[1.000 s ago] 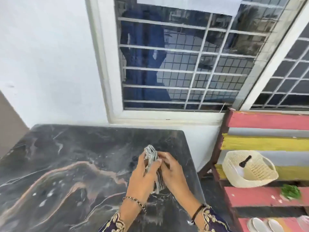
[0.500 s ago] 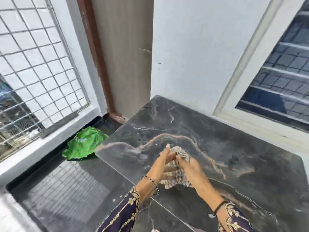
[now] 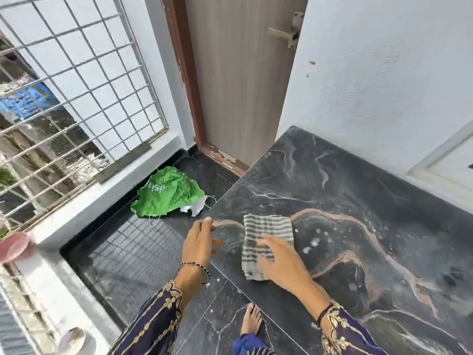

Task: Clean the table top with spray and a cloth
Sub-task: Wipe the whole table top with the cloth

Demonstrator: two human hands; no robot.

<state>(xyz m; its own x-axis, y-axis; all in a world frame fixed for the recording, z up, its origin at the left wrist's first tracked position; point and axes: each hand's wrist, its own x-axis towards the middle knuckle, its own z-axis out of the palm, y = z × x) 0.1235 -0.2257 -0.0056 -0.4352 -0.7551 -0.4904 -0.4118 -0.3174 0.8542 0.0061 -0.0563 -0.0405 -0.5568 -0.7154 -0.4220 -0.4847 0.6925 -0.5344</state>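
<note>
Your right fingers are straight and a little apart, and they seem to lie on the folded cloth. The right hand covers its near part. The cloth lies flat on the table top, near the corner at 9 o'clock. Your left hand, relaxed and holding nothing, is at the edge. I judge that wiping is in hand. Next, press down and sweep toward 3 o'clock, where the white drops lie.

Green bag on floor, white lettering, upside down, crumpled, not legible
</note>
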